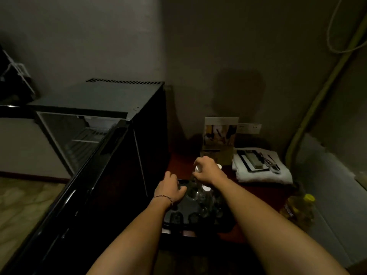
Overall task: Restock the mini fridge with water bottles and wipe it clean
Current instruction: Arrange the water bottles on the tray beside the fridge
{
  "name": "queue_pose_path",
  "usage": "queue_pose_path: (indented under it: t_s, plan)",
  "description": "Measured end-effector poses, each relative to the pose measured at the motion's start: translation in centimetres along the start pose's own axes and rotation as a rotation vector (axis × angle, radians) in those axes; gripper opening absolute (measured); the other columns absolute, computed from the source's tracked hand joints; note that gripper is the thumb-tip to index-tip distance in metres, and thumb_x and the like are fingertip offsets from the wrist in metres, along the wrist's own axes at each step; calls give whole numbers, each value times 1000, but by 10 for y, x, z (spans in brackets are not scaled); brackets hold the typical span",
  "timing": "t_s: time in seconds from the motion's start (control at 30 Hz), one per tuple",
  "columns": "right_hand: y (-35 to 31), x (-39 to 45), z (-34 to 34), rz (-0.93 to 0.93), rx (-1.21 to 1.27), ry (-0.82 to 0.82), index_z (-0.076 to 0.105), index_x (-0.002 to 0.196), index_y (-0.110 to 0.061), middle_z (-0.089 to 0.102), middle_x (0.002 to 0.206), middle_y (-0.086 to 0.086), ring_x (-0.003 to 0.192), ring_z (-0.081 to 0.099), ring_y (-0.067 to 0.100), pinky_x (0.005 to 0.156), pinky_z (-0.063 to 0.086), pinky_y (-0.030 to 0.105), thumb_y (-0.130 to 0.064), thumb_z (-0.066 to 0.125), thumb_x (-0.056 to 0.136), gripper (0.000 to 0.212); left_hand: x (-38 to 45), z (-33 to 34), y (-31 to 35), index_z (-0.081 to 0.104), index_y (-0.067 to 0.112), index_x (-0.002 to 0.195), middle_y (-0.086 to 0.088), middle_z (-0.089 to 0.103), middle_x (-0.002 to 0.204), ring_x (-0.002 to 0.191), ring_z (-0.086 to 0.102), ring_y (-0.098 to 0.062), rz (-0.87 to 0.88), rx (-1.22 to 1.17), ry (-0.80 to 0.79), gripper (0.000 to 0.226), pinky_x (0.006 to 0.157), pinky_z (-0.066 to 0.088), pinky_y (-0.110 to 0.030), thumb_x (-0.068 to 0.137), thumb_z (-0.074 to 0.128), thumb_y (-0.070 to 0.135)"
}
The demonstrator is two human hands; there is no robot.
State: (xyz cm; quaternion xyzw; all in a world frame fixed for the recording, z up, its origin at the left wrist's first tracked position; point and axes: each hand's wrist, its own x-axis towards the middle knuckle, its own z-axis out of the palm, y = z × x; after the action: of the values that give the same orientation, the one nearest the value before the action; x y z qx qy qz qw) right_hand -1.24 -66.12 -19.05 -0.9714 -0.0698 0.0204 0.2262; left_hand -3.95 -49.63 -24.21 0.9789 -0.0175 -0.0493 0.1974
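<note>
From where I watch, both forearms reach forward over a dark tray [178,225] at about 6 o'clock, which sits on a reddish table [258,195] and carries clear water bottles [205,197] with white caps. My left hand [171,190], a thin bracelet [164,198] at its wrist, curls over the tray's far left edge; I cannot tell whether its fingers grip anything. Just beyond, my right hand [206,171] is clamped round the white-capped top of one bottle [197,169]. At 3 o'clock a folded white towel [262,171] holds a remote and small items, with an upright card [219,137] behind it. At 4 o'clock stands a yellow-capped bottle [303,207]. From 9 to 11 o'clock the black mini fridge [111,98] stands with its door [95,185] swung open, wire shelves [87,135] showing.
</note>
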Motion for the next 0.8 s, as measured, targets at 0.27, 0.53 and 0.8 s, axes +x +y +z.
queue_pose_path:
  t_s: [0.27, 0.53, 0.8]
  plan:
    - [37, 79, 30, -70, -35, -133, 61, 117, -12, 54, 120, 10, 111, 58, 31, 91, 52, 42, -26, 68, 88, 32, 70, 29, -1, 52, 19, 99, -1, 39, 111, 88, 58, -25, -106, -60, -8, 33, 83, 52, -43, 86, 59, 48]
    - [49, 122, 70, -34, -37, -195, 60, 115, -10, 52, 119, 11, 108, 59, 32, 91, 52, 42, -23, 68, 88, 30, 118, 47, -20, 52, 19, 100, 0, 39, 113, 84, 55, -23, -89, -67, -48, 29, 79, 49, -39, 86, 59, 43]
    - [54, 135, 83, 3, -60, -248, 61, 112, -10, 57, 118, 13, 107, 60, 34, 90, 53, 46, -20, 67, 85, 29, 140, 48, -15, 53, 23, 107, 3, 40, 117, 88, 58, -22, -38, -31, -87, 32, 81, 52, -39, 84, 60, 45]
